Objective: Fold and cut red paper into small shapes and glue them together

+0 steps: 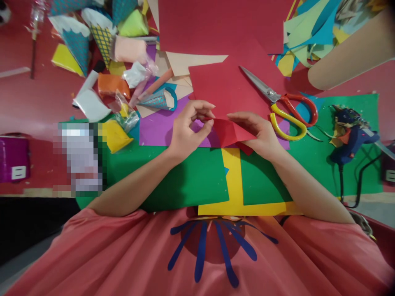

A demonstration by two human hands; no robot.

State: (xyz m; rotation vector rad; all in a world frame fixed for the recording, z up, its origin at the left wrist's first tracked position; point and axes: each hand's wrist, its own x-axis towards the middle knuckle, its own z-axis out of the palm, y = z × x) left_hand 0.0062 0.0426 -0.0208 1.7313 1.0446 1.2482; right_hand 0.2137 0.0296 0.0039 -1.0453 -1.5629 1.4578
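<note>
A small creased piece of red paper (227,130) is held up between my two hands, over a purple sheet (154,130). My left hand (190,129) pinches its left corner between thumb and fingertips. On the other side, my right hand (257,133) grips the paper's right part, its fingers along the upper edge and its thumb hidden behind the sheet. Just beyond my hands lies a larger red sheet (225,88). Scissors (271,95) with one yellow and one red handle rest on it, close to my right hand.
A glue gun (352,139) sits at right on green sheets (197,181), near a cardboard tube (345,57). Paper cones (74,41), wrapped packets (113,85) and a small blue cone (159,99) crowd the left. Paper scraps (311,28) fill the far right.
</note>
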